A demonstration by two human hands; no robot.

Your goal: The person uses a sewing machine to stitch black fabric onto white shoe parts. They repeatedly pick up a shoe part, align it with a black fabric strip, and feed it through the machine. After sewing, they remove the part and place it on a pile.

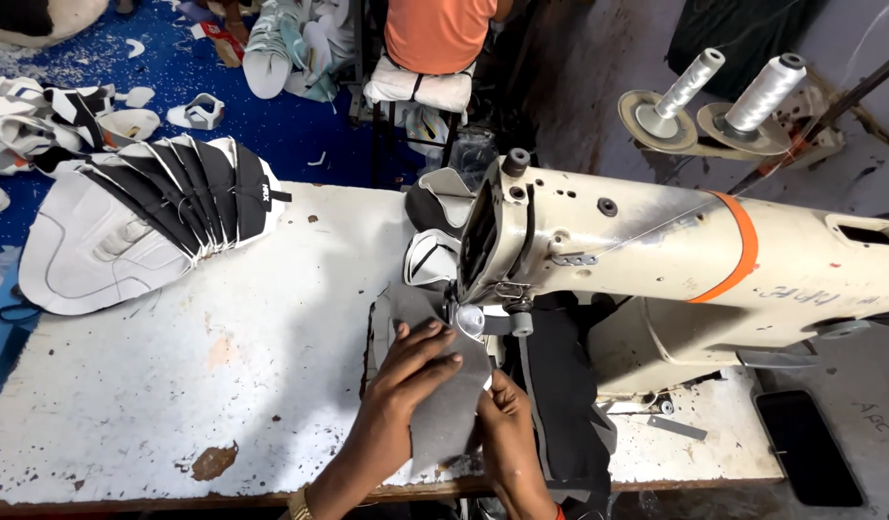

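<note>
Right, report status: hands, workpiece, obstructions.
Left hand flat on grey fabric piece. Right hand grips its edge. Piece under sewing machine head. Nothing blocking.

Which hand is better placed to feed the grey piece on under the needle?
Probably the left hand: it lies flat on the grey piece, fingers toward the sewing machine head. The right hand only grips its near edge.
</note>
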